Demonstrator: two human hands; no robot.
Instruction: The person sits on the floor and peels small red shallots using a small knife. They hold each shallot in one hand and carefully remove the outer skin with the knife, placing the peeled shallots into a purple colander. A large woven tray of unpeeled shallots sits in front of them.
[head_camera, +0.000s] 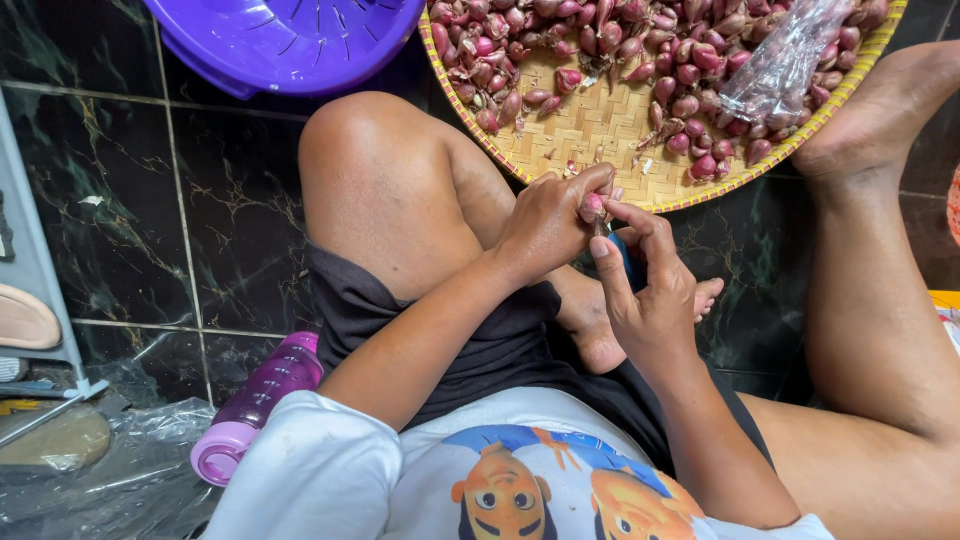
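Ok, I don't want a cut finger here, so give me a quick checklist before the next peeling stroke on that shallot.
1. Shallot pinched firmly in the left hand: ok.
2. Knife gripped in the right hand, dark handle showing: ok.
3. Blade clear of the fingertips: cannot tell, the blade is hidden.
4. Woven tray within reach just beyond the hands: ok.
5. Plastic bag lying on the shallot pile, away from the hands: ok.
6. Bare foot right below the hands: not ok.

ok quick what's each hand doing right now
left hand: closed on a shallot
right hand: closed on a blue-handled knife at the shallot
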